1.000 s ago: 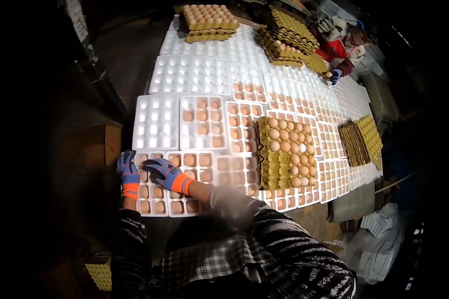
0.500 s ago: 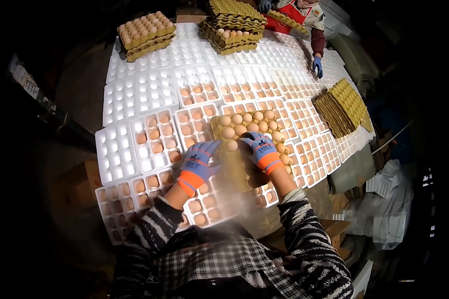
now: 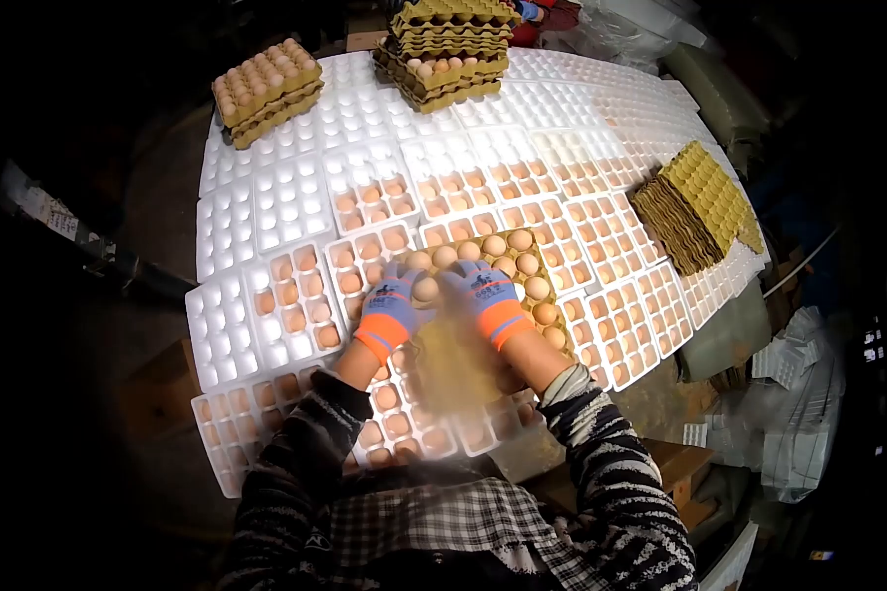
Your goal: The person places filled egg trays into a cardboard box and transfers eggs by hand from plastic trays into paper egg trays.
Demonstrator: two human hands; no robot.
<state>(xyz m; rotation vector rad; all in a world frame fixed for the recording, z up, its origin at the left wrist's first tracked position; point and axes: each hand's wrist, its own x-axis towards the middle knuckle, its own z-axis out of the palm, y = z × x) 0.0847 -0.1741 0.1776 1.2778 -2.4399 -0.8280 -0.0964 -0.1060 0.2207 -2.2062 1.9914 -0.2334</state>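
A pulp egg tray [image 3: 453, 369] lies over the white foam trays in front of me, with brown eggs [image 3: 537, 289] along its far and right sides. My left hand [image 3: 394, 303], in a grey-blue and orange glove, is at the tray's left edge. Its fingers curl against a brown egg [image 3: 426, 289]. Close beside it, my right hand [image 3: 483, 297], gloved alike, reaches over the tray with its fingers bent down among the eggs. What lies under those fingers is hidden. The near part of the tray is blurred.
White foam trays [image 3: 229, 330] cover the table, several holding eggs. A stack of pulp trays with eggs [image 3: 271, 84] stands back left, another tray stack [image 3: 443, 59] at the back middle. Piled pulp trays [image 3: 695, 207] sit at right. Part of another person's glove [image 3: 530, 11] shows behind.
My left hand has moved up to the pulp tray's eggs. My right hand has shifted left, closer to it. The view has shifted, and the other person is mostly out of sight.
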